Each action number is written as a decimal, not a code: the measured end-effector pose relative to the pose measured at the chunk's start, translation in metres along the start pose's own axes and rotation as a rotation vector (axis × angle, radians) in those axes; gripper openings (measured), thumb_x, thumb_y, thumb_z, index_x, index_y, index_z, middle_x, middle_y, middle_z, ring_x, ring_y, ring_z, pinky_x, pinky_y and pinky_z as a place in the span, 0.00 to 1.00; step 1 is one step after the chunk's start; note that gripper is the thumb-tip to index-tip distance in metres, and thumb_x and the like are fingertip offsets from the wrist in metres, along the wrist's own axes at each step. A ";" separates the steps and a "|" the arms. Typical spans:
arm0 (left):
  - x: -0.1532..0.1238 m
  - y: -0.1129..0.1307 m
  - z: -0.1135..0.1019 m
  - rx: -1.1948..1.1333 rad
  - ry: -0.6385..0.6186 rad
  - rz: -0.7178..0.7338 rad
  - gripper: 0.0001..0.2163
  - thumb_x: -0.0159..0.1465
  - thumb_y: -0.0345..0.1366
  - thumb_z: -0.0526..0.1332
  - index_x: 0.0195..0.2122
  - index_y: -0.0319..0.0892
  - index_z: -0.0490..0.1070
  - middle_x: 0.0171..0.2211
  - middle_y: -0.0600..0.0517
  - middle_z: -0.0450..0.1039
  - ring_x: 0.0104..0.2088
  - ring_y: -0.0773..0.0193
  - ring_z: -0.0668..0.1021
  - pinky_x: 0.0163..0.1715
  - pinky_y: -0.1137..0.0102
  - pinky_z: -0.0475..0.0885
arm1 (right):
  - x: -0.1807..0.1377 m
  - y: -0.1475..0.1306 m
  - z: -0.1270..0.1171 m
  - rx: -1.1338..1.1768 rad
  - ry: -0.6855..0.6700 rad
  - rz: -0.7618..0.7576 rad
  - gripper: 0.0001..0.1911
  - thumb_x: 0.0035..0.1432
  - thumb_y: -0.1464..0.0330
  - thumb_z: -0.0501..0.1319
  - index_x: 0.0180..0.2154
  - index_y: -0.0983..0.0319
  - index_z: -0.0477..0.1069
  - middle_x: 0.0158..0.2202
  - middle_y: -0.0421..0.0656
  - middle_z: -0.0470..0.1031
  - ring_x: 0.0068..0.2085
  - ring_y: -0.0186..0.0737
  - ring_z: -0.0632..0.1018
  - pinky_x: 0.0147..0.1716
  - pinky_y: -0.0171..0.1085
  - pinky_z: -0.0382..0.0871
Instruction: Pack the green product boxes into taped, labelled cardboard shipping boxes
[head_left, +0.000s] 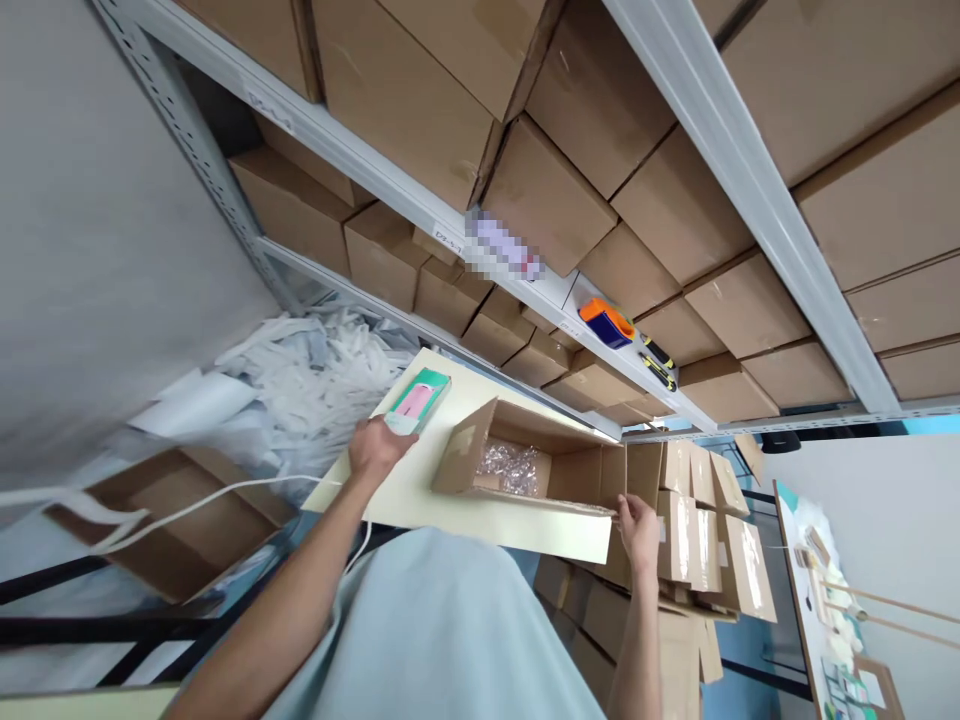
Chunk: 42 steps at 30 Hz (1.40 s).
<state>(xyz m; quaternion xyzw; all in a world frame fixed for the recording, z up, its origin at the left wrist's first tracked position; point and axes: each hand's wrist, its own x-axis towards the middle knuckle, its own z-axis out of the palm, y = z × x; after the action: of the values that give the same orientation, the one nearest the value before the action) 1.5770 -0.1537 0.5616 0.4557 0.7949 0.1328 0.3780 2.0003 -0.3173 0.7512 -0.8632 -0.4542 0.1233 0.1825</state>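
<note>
By the left hand (375,450), a small box (421,393) is gripped at its near end over the counter (540,528), beside an open carton (574,468) pinched at its rim by the right hand (639,530); both presumably light, stiff, best held by sidewalls.

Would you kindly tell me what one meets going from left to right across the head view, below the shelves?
Open carton, left hand, small green-and-pink box, open box between the hands, right hand, taped cartons, table.

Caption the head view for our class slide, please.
Left hand holds a small green-and-pink box; right hand touches an open carton.
</note>
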 end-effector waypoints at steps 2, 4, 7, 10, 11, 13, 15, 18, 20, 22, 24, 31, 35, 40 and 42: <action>-0.008 0.002 -0.023 -0.020 -0.008 -0.051 0.21 0.58 0.45 0.69 0.49 0.37 0.79 0.43 0.40 0.85 0.46 0.41 0.85 0.47 0.56 0.80 | 0.004 -0.003 -0.003 0.031 -0.125 0.021 0.35 0.61 0.38 0.56 0.36 0.61 0.83 0.28 0.51 0.85 0.32 0.56 0.87 0.34 0.46 0.80; -0.025 0.008 -0.051 -0.111 0.021 -0.098 0.25 0.57 0.45 0.71 0.53 0.36 0.79 0.43 0.41 0.86 0.47 0.42 0.86 0.49 0.55 0.81 | 0.007 -0.007 -0.009 0.003 -0.162 0.033 0.34 0.60 0.38 0.57 0.38 0.62 0.83 0.32 0.53 0.87 0.35 0.57 0.88 0.38 0.47 0.80; -0.066 0.029 -0.094 -0.278 0.160 -0.027 0.35 0.56 0.44 0.73 0.64 0.34 0.75 0.56 0.40 0.83 0.53 0.47 0.85 0.58 0.54 0.81 | 0.012 -0.021 -0.024 -0.006 -0.098 0.018 0.36 0.61 0.41 0.59 0.48 0.65 0.84 0.42 0.57 0.88 0.41 0.57 0.88 0.45 0.50 0.81; -0.112 0.065 -0.130 -0.429 0.278 0.163 0.38 0.51 0.45 0.76 0.64 0.38 0.76 0.65 0.42 0.77 0.62 0.47 0.82 0.62 0.54 0.81 | 0.014 -0.050 -0.044 0.145 -0.064 -0.097 0.32 0.67 0.44 0.61 0.54 0.65 0.82 0.52 0.58 0.86 0.47 0.54 0.87 0.47 0.48 0.82; -0.127 0.080 -0.138 -0.473 0.277 0.241 0.39 0.49 0.47 0.77 0.63 0.39 0.77 0.66 0.42 0.75 0.62 0.47 0.81 0.60 0.55 0.83 | 0.014 -0.062 -0.052 0.205 -0.062 -0.159 0.30 0.69 0.46 0.62 0.56 0.63 0.81 0.53 0.57 0.86 0.48 0.53 0.87 0.47 0.48 0.83; -0.153 0.109 -0.147 -0.489 0.202 0.426 0.39 0.48 0.47 0.78 0.62 0.42 0.77 0.64 0.45 0.75 0.60 0.51 0.82 0.59 0.57 0.85 | 0.014 -0.086 -0.067 0.293 -0.054 -0.305 0.25 0.71 0.49 0.65 0.58 0.59 0.80 0.55 0.53 0.85 0.50 0.51 0.86 0.49 0.48 0.84; -0.175 0.137 -0.146 -0.418 0.094 0.591 0.35 0.51 0.47 0.77 0.61 0.44 0.78 0.61 0.48 0.75 0.56 0.55 0.83 0.58 0.59 0.85 | 0.015 -0.104 -0.081 0.324 -0.048 -0.466 0.26 0.71 0.52 0.67 0.64 0.55 0.76 0.61 0.51 0.81 0.54 0.50 0.85 0.50 0.49 0.85; -0.192 0.166 -0.132 -0.212 -0.096 0.748 0.28 0.58 0.43 0.71 0.60 0.46 0.78 0.59 0.49 0.77 0.56 0.56 0.82 0.55 0.61 0.86 | 0.023 -0.111 -0.094 0.239 -0.103 -0.670 0.36 0.71 0.56 0.69 0.74 0.49 0.63 0.73 0.49 0.71 0.65 0.55 0.79 0.56 0.55 0.83; -0.193 0.174 -0.118 -0.057 -0.227 0.802 0.26 0.60 0.40 0.67 0.60 0.47 0.78 0.60 0.49 0.78 0.56 0.54 0.82 0.53 0.63 0.84 | 0.032 -0.104 -0.092 0.127 -0.210 -0.767 0.41 0.70 0.59 0.70 0.77 0.48 0.57 0.76 0.49 0.66 0.71 0.57 0.74 0.62 0.59 0.80; -0.185 0.177 -0.103 0.085 -0.333 0.822 0.26 0.59 0.38 0.65 0.60 0.46 0.77 0.60 0.48 0.79 0.55 0.53 0.82 0.53 0.63 0.82 | 0.045 -0.094 -0.079 0.007 -0.350 -0.813 0.43 0.70 0.64 0.69 0.78 0.50 0.55 0.76 0.49 0.66 0.72 0.58 0.73 0.65 0.59 0.78; -0.172 0.179 -0.090 0.199 -0.411 0.820 0.27 0.57 0.37 0.65 0.60 0.46 0.77 0.60 0.48 0.79 0.53 0.52 0.83 0.52 0.64 0.81 | 0.058 -0.087 -0.059 -0.124 -0.492 -0.794 0.42 0.69 0.66 0.69 0.77 0.54 0.55 0.74 0.52 0.68 0.69 0.58 0.76 0.62 0.56 0.80; -0.143 0.213 -0.075 0.497 -0.572 0.814 0.31 0.53 0.36 0.67 0.61 0.43 0.77 0.56 0.45 0.80 0.54 0.49 0.83 0.53 0.63 0.77 | 0.083 -0.109 -0.031 -0.576 -0.694 -0.774 0.25 0.66 0.66 0.69 0.61 0.65 0.67 0.60 0.56 0.75 0.50 0.56 0.85 0.42 0.44 0.81; -0.150 0.232 -0.080 0.539 -0.622 0.816 0.28 0.53 0.32 0.66 0.59 0.43 0.75 0.54 0.46 0.80 0.50 0.51 0.83 0.45 0.66 0.76 | 0.067 -0.112 -0.041 -0.677 -0.611 -0.787 0.23 0.67 0.64 0.70 0.56 0.65 0.66 0.56 0.56 0.75 0.46 0.52 0.86 0.35 0.40 0.78; -0.153 0.237 -0.079 0.582 -0.626 0.866 0.29 0.53 0.26 0.64 0.58 0.45 0.75 0.57 0.47 0.79 0.54 0.51 0.83 0.50 0.65 0.76 | 0.049 -0.099 -0.035 -0.722 -0.637 -0.678 0.23 0.71 0.57 0.68 0.56 0.63 0.64 0.53 0.54 0.77 0.43 0.52 0.88 0.33 0.40 0.77; -0.150 0.234 -0.076 0.594 -0.617 0.880 0.30 0.54 0.25 0.64 0.60 0.45 0.74 0.57 0.47 0.79 0.56 0.51 0.82 0.52 0.65 0.76 | 0.048 -0.096 -0.030 -0.724 -0.634 -0.662 0.23 0.71 0.57 0.67 0.56 0.63 0.64 0.54 0.54 0.77 0.43 0.52 0.88 0.34 0.40 0.78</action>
<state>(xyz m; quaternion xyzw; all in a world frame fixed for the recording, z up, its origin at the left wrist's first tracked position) 1.7127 -0.1389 0.8151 0.8446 0.3891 -0.0888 0.3570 1.9677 -0.2336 0.8173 -0.6036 -0.7454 0.1490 -0.2405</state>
